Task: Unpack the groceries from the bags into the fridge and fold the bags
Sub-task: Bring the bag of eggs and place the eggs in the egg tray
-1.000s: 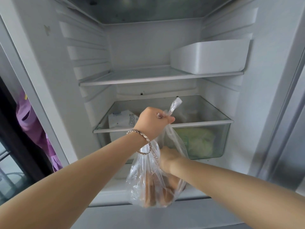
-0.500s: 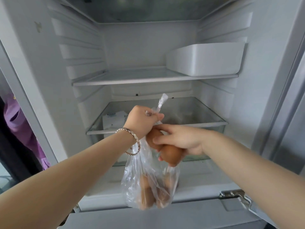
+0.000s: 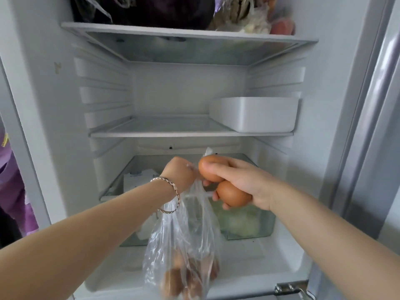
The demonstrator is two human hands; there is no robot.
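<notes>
Two smooth brown eggs [image 3: 225, 185] sit in the right hand [image 3: 242, 185] at centre right of the frame, one stacked above the other, thumb across the upper egg and fingers curled beneath the lower; this grip is closed around both at once. Left hand [image 3: 179, 173], at centre frame with a thin metal bangle [image 3: 171, 195] at the wrist, is pinched shut on the gathered neck of a clear thin plastic bag [image 3: 184, 241], which hangs down toward lower centre with more brown eggs [image 3: 186, 276] pooled at its bottom. Behind the hands the white fridge interior [image 3: 43, 126] stands open: a shallow white plastic tray [image 3: 253, 113] rests on the right of the middle glass shelf [image 3: 173, 132], a clear crisper drawer [image 3: 249, 224] with pale green produce lies below, and the top shelf at upper frame is crowded with bagged produce. Assessment: the step in hand is moving eggs from bag to fridge, with most of the bag not yet emptied. The white tray appears the likeliest destination, though that is inference only. Recommended practice: lift the pair over the tray's rim, lower until they touch its floor, and release one egg at a time so neither rolls nor knocks the other. Carrying two in one hand risks a crack if squeezed. The bag's neck should be kept steady and clear of the fridge ledge, so the hanging eggs do not swing against it.
</notes>
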